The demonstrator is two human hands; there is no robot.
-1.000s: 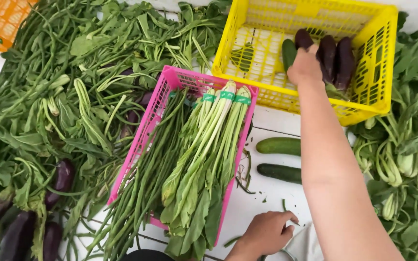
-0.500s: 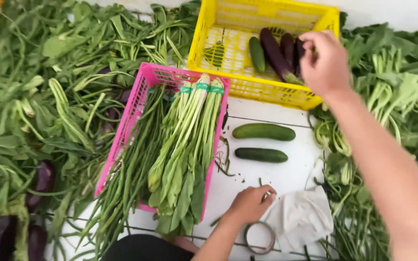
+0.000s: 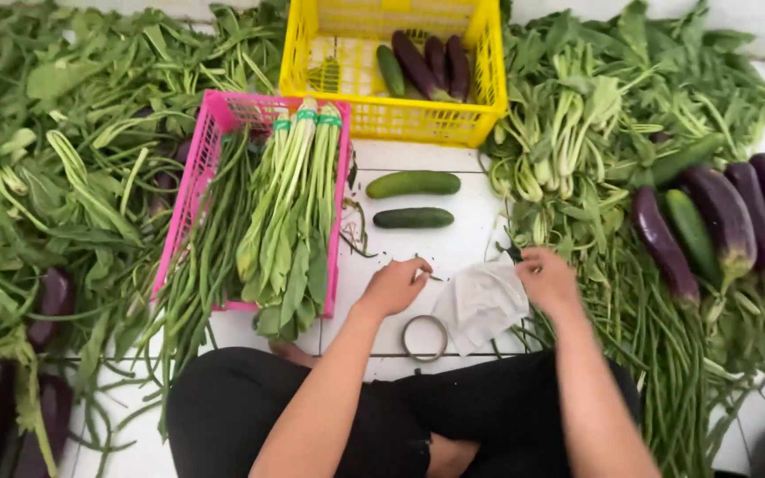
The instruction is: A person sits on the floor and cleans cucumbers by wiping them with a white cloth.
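Sitting on tiled floor (image 3: 480, 226) amid heaped greens: yellow crate (image 3: 391, 119) holds eggplants, pink crate (image 3: 201, 168) bundled stalks. Two cucumbers (image 3: 413, 184) lie loose between crates, unsorted. White cloth (image 3: 480, 301) under curled right hand (image 3: 549, 279); left hand (image 3: 393, 288) fingers pinching small scrap.

I note a crumpled white plastic bag (image 3: 480, 303) flat on the tiled floor. A tape ring (image 3: 424, 337) touches its left edge.
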